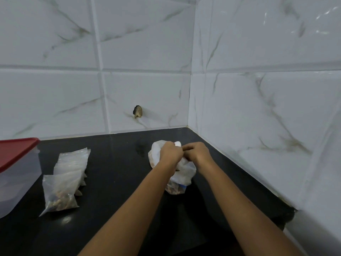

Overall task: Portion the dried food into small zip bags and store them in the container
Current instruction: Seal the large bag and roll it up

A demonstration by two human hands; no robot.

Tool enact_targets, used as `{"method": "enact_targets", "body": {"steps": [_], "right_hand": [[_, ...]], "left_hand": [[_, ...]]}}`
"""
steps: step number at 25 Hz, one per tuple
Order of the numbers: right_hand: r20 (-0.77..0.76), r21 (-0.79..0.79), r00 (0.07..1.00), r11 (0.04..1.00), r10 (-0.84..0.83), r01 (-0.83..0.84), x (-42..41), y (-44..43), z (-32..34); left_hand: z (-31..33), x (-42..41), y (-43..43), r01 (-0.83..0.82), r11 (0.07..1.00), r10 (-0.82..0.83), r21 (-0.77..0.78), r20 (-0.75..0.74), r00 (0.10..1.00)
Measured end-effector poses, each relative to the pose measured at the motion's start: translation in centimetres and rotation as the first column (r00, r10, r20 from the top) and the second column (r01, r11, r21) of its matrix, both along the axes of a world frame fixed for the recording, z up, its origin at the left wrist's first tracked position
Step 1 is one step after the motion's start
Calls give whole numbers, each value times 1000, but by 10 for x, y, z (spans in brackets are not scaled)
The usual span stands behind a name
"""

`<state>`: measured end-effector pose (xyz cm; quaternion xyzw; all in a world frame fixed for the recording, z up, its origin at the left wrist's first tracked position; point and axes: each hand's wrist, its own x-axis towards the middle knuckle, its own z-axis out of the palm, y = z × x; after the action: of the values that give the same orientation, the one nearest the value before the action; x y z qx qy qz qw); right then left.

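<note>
Container (pixel 16 174) far left; left hand (pixel 170 154), right hand (pixel 197 154) grip food bag (pixel 184 175).

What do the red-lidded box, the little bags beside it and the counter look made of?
Box: likely translucent plastic, cloudy walls, opaque red lid. Little bags: thin clear plastic film, wrinkled, contents showing through. Counter: probably polished black stone, judging by faint reflections; could be another glossy material.
</note>
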<state>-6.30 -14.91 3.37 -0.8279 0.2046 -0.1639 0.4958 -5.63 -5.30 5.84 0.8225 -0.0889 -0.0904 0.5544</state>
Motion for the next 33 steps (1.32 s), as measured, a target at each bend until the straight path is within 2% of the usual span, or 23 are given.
{"method": "enact_targets", "body": {"steps": [5, 8, 12, 14, 17, 19, 20, 22, 23, 25, 26, 27, 29, 31, 33], "right_hand": [[106, 191, 989, 978, -103, 82, -19, -30, 10], [42, 188, 989, 973, -143, 133, -30, -50, -5], [-47, 181, 987, 971, -151, 157, -40, -59, -28], [-51, 123, 988, 981, -145, 150, -40, -59, -31], [-67, -55, 990, 991, -125, 121, -41, -54, -23], [-50, -218, 991, 970, -123, 109, -43, -50, -20], [-21, -297, 990, 947, -137, 124, -44, -48, -17], [43, -311, 988, 938, -146, 152, -45, -39, -12], [30, -276, 992, 953, -122, 125, -43, -34, -12], [-137, -257, 989, 966, -58, 21, -37, -20, -12], [-231, -246, 972, 969, -33, -25, -35, -12, -13], [-284, -201, 959, 979, -15, -44, -33, -5, -13], [-287, 21, 958, 1000, 23, -17, -30, 6, -10], [-214, 333, 976, 943, 45, 30, -27, 11, -5], [-140, 579, 988, 815, 61, 31, -24, 13, -2]], "left_hand": [[-5, -13, -22, 68, 987, -58, -146, 71, 996], [-15, -23, -49, 164, 980, -159, -109, 54, 986], [-39, -29, -71, 212, 977, -212, -15, -30, 977], [-43, -29, -73, 210, 978, -209, 20, -32, 977], [-36, -32, -72, 210, 971, -211, 116, -6, 977], [-24, -34, -65, 222, 962, -240, 156, 107, 965], [-17, -34, -58, 212, 969, -232, 122, 176, 957], [-4, -28, -37, 128, 992, -128, 24, 332, 935], [0, -20, -24, 24, 1000, -25, 8, 410, 912], [-4, 2, 1, -267, 960, 199, 85, 463, 864], [-8, 12, 14, -359, 922, 282, 144, 384, 879], [-14, 19, 24, -368, 913, 321, 179, 243, 915], [-26, 31, 37, -265, 959, 270, 97, -43, 962], [-34, 40, 45, -193, 979, 180, -68, -161, 971], [-35, 47, 50, -181, 959, 135, -216, -213, 968]]}}
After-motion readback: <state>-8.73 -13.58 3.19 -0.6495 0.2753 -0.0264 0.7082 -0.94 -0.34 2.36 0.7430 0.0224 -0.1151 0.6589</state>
